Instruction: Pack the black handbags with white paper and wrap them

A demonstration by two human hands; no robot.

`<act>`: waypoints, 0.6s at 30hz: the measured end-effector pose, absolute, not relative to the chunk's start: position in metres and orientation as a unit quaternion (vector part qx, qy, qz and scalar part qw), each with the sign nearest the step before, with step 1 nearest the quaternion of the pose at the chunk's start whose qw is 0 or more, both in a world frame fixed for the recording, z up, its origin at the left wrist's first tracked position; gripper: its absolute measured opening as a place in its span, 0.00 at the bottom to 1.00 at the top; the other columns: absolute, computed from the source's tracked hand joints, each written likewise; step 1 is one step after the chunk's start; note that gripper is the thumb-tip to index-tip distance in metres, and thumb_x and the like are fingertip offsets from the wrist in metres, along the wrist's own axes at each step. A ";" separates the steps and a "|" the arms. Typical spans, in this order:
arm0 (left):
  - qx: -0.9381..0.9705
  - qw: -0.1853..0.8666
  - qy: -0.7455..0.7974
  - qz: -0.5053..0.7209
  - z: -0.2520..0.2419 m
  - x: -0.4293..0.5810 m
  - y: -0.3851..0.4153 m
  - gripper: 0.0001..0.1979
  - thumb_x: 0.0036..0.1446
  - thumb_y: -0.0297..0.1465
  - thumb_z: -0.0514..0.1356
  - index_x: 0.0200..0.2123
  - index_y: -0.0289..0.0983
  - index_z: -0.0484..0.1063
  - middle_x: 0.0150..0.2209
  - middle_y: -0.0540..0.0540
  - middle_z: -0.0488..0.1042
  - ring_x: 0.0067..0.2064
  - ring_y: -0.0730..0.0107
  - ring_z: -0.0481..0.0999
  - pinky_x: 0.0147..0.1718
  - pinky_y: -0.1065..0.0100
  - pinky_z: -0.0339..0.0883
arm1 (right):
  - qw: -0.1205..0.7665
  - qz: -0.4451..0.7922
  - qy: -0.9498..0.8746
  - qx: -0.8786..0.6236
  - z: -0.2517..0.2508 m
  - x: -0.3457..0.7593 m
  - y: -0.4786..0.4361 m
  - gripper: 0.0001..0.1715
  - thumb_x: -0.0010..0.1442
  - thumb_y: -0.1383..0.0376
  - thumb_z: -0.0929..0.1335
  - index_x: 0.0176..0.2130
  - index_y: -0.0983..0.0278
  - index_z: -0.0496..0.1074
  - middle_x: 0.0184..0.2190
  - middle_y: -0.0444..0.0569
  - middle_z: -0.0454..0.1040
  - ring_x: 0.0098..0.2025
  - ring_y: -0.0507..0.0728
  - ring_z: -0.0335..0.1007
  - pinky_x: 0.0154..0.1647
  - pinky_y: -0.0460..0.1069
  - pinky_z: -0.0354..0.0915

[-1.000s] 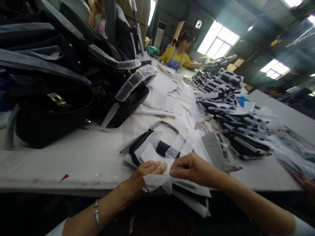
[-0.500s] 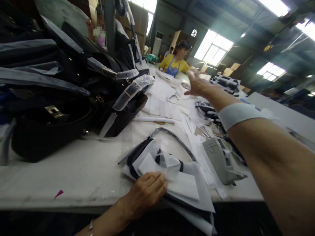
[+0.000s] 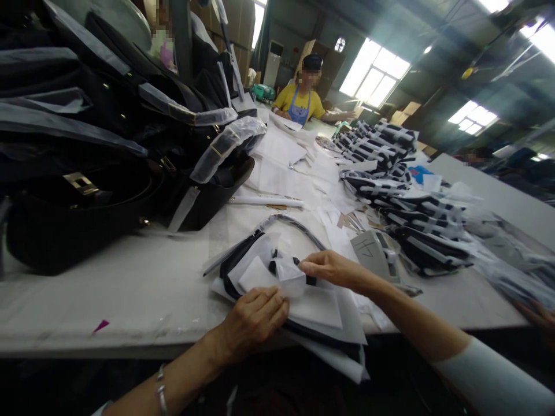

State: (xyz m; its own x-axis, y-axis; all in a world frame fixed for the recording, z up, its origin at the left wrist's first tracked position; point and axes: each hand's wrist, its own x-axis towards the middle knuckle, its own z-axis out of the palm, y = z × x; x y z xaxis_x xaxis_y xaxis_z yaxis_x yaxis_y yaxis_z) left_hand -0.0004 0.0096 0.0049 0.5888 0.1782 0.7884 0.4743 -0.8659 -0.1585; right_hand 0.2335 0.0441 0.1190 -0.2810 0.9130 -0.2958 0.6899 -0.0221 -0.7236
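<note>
Head-worn view, facing forward and down, left hand (image 3: 256,318) and right hand (image 3: 333,268) near, windows (image 3: 375,72) slanted, far off

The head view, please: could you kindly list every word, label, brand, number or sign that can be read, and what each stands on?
None can be quoted with certainty.
Grey tape dispenser: dark handwritten strokes, but I cannot tell which characters they form.
Blue apron on the person in yellow: any print is too small and blurred to read.

a bag workshop: piled black handbags (image 3: 47,237), long worktable (image 3: 151,289), aproned co-worker (image 3: 300,107), industrial windows (image 3: 375,72).
</note>
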 end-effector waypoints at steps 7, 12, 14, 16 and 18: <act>-0.875 0.199 -0.185 -0.401 0.007 0.001 0.008 0.11 0.68 0.23 0.50 0.44 0.34 0.71 0.41 0.43 0.78 0.43 0.65 0.77 0.42 0.63 0.68 | 0.231 0.562 -0.611 -0.507 0.133 0.188 0.029 0.33 0.47 0.38 0.73 0.26 0.66 0.72 0.21 0.40 0.66 0.26 0.48 0.56 0.28 0.45 0.53; -0.875 0.206 -0.186 -0.396 0.007 0.000 0.006 0.10 0.68 0.22 0.50 0.45 0.33 0.71 0.42 0.43 0.79 0.43 0.65 0.77 0.42 0.63 0.69 | 0.255 0.583 -0.593 -0.494 0.131 0.187 0.018 0.25 0.40 0.51 0.80 0.28 0.66 0.74 0.24 0.42 0.73 0.29 0.50 0.65 0.32 0.46 0.60; -0.882 0.202 -0.190 -0.381 0.008 -0.001 0.005 0.10 0.68 0.23 0.51 0.46 0.34 0.71 0.45 0.42 0.79 0.45 0.65 0.77 0.44 0.63 0.69 | 0.323 0.565 -0.588 -0.481 0.131 0.186 0.014 0.22 0.43 0.52 0.80 0.26 0.66 0.74 0.24 0.44 0.75 0.28 0.51 0.68 0.33 0.46 0.63; -0.885 0.205 -0.194 -0.370 0.009 -0.002 0.005 0.11 0.68 0.23 0.51 0.46 0.34 0.71 0.52 0.40 0.77 0.44 0.65 0.78 0.43 0.63 0.70 | 0.422 0.526 -0.569 -0.471 0.141 0.192 0.009 0.21 0.47 0.51 0.78 0.27 0.66 0.75 0.23 0.45 0.77 0.26 0.51 0.70 0.31 0.47 0.66; -0.880 0.211 -0.200 -0.376 0.010 -0.004 0.006 0.12 0.67 0.21 0.50 0.46 0.35 0.72 0.58 0.38 0.73 0.41 0.67 0.78 0.40 0.64 0.70 | 0.530 0.456 -0.537 -0.472 0.162 0.209 -0.002 0.22 0.47 0.49 0.78 0.29 0.64 0.77 0.21 0.44 0.75 0.21 0.50 0.68 0.24 0.46 0.65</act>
